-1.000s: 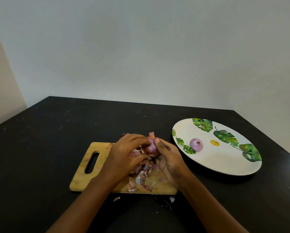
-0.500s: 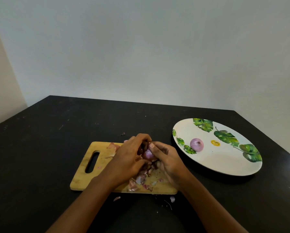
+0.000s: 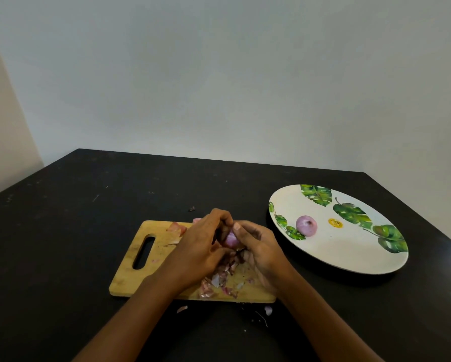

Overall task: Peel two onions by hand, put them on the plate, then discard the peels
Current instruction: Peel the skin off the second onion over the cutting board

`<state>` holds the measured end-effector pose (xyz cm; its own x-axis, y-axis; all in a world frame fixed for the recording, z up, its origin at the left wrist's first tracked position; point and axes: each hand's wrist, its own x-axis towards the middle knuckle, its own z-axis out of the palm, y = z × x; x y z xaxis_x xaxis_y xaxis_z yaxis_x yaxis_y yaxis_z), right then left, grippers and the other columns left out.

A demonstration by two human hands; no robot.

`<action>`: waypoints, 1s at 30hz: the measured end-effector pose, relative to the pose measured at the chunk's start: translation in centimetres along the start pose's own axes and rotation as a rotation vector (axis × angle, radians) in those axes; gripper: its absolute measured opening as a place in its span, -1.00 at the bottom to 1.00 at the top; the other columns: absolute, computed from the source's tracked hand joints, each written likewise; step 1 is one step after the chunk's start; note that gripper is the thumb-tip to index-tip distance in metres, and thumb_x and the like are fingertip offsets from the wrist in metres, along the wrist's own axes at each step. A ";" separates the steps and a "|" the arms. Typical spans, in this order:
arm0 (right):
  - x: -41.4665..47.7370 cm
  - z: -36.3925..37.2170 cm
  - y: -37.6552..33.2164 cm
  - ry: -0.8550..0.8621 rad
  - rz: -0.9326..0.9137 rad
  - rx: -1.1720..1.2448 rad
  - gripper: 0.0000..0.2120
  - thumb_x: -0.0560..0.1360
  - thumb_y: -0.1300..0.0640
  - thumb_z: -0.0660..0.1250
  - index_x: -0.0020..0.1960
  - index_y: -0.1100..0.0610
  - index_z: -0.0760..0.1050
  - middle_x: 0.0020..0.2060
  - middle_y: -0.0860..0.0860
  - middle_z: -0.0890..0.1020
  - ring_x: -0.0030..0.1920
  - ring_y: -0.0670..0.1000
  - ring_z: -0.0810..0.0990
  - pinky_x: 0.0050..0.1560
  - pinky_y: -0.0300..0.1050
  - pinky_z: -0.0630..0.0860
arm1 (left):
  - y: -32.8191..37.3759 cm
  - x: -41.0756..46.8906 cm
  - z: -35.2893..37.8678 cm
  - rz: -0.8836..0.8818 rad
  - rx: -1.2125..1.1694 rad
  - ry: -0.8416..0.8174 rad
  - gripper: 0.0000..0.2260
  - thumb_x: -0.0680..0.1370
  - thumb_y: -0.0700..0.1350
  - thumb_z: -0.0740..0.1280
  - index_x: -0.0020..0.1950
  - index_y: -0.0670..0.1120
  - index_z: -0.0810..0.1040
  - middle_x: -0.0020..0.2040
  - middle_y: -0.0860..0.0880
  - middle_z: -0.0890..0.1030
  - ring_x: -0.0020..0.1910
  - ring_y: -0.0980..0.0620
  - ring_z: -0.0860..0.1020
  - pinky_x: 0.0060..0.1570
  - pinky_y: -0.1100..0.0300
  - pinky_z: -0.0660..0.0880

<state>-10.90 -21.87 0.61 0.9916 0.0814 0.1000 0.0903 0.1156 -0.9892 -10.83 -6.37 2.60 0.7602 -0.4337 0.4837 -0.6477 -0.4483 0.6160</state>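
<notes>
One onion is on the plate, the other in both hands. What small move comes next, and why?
Probably pull off the last skin: left hand and right hand both grip the held onion over the board, and a dark flake seems to cling at its left. Then it can join the peeled onion on the plate.

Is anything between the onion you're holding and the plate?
Nothing visible. Only bare table separates the held onion from the plate; the peeled onion on it sits near the left rim, leaving room.
</notes>
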 end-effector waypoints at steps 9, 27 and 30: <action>0.0 -0.1 -0.1 0.061 -0.021 -0.002 -0.74 0.43 -0.10 0.36 -0.01 0.04 0.66 -0.01 0.16 0.69 0.08 0.19 0.65 0.21 0.28 0.50 | -0.3 -0.1 0.4 0.061 0.160 0.192 -0.40 0.37 -0.16 0.49 0.27 0.24 0.32 0.06 0.06 0.51 -0.06 0.27 0.48 -0.11 0.53 0.39; -0.3 0.0 -0.1 0.069 0.008 -0.106 -0.86 0.56 0.10 0.29 -0.05 0.02 0.63 -0.09 0.07 0.71 0.00 0.08 0.68 0.17 0.16 0.56 | 0.0 0.2 0.4 -0.011 0.155 -0.012 -0.77 0.55 -0.06 0.27 0.19 0.06 0.37 0.04 0.12 0.40 -0.01 0.17 0.43 -0.02 0.20 0.48; -0.2 0.1 0.0 0.074 0.019 -0.112 -0.84 0.57 0.11 0.28 -0.07 0.03 0.64 -0.09 0.09 0.71 0.01 0.11 0.68 0.17 0.19 0.55 | -0.1 0.2 0.3 -0.011 0.103 -0.032 -0.80 0.55 -0.06 0.26 0.13 0.11 0.33 0.00 0.12 0.42 -0.05 0.18 0.43 -0.07 0.18 0.49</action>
<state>-11.11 -21.83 0.60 0.9970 0.0092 0.0769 0.0768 0.0028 -0.9970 -10.65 -6.62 2.43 0.7665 -0.4524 0.4558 -0.6421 -0.5303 0.5535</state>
